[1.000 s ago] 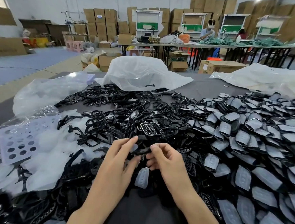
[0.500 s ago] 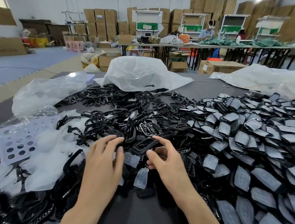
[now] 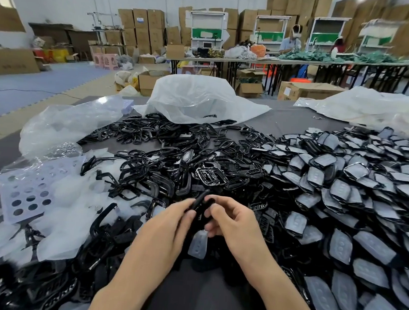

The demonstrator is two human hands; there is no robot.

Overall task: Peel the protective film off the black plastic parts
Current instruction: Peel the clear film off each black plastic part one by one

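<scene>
Black plastic part [image 3: 201, 203] is held up between both hands, just above the near edge of the heap; the left hand [image 3: 166, 227] curls its fingers round one end; the right hand [image 3: 232, 220] pinches the other end with thumb and fingertips. Judging by the piles, the job looks partly done; bare glossy frames [image 3: 153, 172] lie in the middle, with loose peeled film [image 3: 71, 220] to their left; a large mound of film-covered parts [image 3: 341, 204] waits on the right. The fingers hide whether the held part carries film; a pale film piece [image 3: 197, 243] below the hands may hang from it or lie on the table [image 3: 199, 301]; I cannot tell which.
</scene>
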